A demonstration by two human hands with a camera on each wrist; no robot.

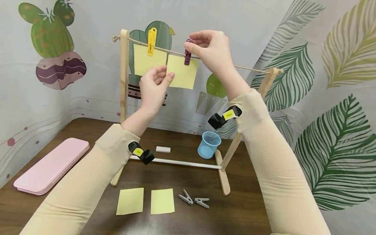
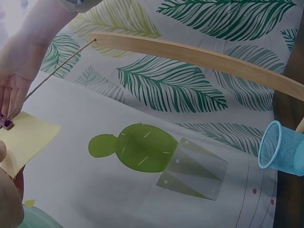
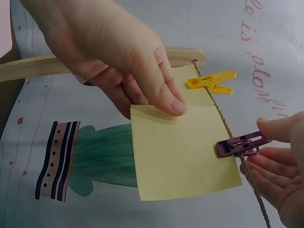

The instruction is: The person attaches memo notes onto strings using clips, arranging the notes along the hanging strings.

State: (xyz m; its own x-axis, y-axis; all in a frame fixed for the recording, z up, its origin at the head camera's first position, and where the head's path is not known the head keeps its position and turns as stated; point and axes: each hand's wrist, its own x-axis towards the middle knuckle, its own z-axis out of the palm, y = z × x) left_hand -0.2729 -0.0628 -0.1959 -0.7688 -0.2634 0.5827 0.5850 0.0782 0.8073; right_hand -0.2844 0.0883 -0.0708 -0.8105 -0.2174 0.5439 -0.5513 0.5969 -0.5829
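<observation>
A yellow sticky note [image 1: 182, 73] hangs at the rope [image 3: 223, 116], with a purple clothespin [image 3: 240, 143] over its top edge. My right hand [image 1: 212, 49] pinches the upper end of that clothespin between thumb and fingers. With thumb in front and fingers behind, my left hand [image 1: 154, 86] pinches the note's left edge, as the right wrist view also shows. Just left of it, a second note [image 1: 144, 60] hangs under a yellow clothespin [image 1: 151, 41]. In the left wrist view the held note [image 2: 28, 137] and purple clothespin [image 2: 5, 122] appear at the left edge.
Two more sticky notes [image 1: 162, 201] lie on the table [image 1: 235, 212] beside two grey clothespins [image 1: 201, 202]. A wooden frame [image 1: 124, 75] carries the rope, with a white bar [image 1: 182, 162] low across it. Behind are a blue mesh cup [image 1: 209, 145] and white eraser [image 1: 163, 149]; a pink case [image 1: 53, 164] lies left.
</observation>
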